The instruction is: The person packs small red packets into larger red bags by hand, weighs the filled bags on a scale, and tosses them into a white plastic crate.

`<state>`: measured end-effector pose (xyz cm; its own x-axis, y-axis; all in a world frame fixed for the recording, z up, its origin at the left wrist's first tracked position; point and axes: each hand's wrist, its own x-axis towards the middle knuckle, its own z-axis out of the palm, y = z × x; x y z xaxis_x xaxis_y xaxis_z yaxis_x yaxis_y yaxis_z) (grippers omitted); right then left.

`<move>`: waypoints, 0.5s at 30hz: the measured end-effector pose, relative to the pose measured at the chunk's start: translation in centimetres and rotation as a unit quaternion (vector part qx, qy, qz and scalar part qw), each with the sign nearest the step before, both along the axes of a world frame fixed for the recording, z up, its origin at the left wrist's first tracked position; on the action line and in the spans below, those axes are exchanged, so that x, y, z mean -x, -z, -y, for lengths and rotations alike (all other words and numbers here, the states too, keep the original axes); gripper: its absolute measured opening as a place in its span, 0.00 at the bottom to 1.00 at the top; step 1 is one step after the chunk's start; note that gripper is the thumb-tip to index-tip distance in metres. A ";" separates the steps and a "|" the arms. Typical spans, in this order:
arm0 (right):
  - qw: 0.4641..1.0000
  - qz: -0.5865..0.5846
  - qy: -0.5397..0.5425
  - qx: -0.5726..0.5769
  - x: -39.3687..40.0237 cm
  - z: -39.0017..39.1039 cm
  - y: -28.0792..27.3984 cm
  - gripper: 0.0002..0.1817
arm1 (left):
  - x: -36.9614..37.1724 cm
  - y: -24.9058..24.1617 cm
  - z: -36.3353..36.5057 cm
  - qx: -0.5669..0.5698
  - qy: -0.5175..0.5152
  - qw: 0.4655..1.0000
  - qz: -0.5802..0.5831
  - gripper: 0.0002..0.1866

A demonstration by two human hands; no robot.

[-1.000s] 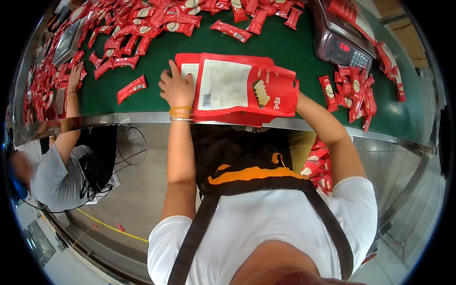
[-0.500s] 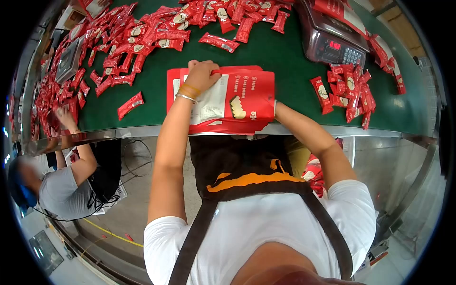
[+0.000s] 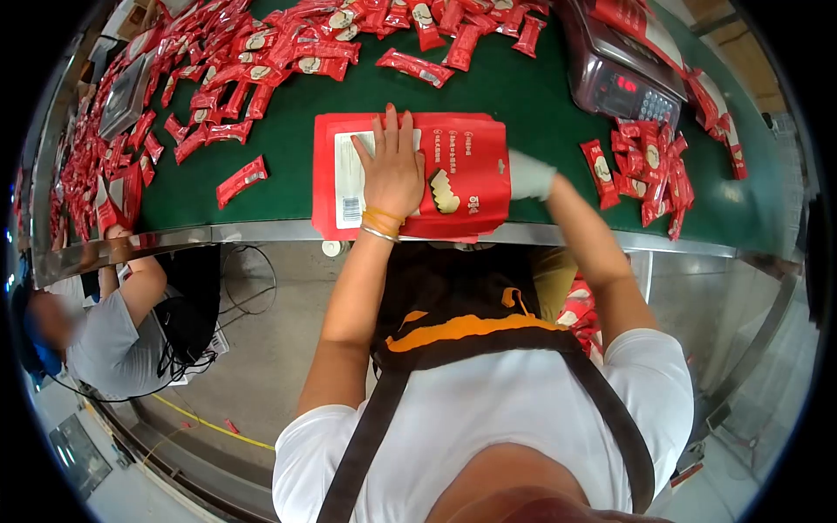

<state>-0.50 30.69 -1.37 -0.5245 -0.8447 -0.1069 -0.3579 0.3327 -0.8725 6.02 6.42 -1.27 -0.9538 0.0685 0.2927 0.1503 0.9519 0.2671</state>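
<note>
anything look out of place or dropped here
Yes, on the floor: a small red wrapped piece lies by the long yellow floor line, away from the heaped red snack packets on the green tabletop, so it looks dropped. Nothing looks clearly torn.

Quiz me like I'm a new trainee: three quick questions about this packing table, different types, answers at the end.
1. True or false: the left hand lies on the top red pouch with its fingers spread.
2. Just beyond the small heap of packets on the right is: (a) a mug, (b) a digital scale, (c) a tape roll.
3. Fill in: the lit digits are ____.

Key: 1 true; 2 b; 3 red.
</note>
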 end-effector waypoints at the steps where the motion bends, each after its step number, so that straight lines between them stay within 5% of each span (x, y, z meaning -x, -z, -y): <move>1: 0.978 0.049 0.081 -0.184 1.5 -0.4 -3.8 0.18 | 0.2 -0.1 0.1 -0.001 -0.006 1.000 -0.003 0.32; 2: 0.967 -0.222 0.032 -0.121 4.3 -1.9 -3.7 0.13 | 0.0 -0.1 0.1 -0.021 -0.004 1.000 0.003 0.32; 4: 0.949 -0.127 0.288 -0.001 8.5 -0.1 -5.3 0.15 | -0.5 -0.1 0.0 -0.038 -0.001 0.999 0.014 0.32; 6: 0.920 -0.143 0.361 0.063 9.6 5.8 -7.4 0.18 | -0.4 -0.3 0.0 -0.032 0.009 0.999 0.019 0.32; 10: 0.875 -0.393 0.159 -0.233 14.1 14.1 0.9 0.30 | -0.3 -0.6 0.0 -0.028 0.019 0.999 0.023 0.31; 14: 0.917 -0.297 0.207 -0.168 13.2 14.0 -1.1 0.27 | -0.3 -0.7 -0.1 -0.034 0.021 0.999 0.022 0.30; 15: 0.883 -0.309 0.333 -0.122 13.5 13.2 -1.9 0.28 | -0.3 -0.7 -0.2 -0.036 0.014 0.999 0.022 0.30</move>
<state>-13.99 17.49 0.57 -0.9176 -0.3193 0.2369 -0.3950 0.7998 -0.4519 6.28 6.61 -0.58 -0.9640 0.0768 0.2547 0.1638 0.9257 0.3410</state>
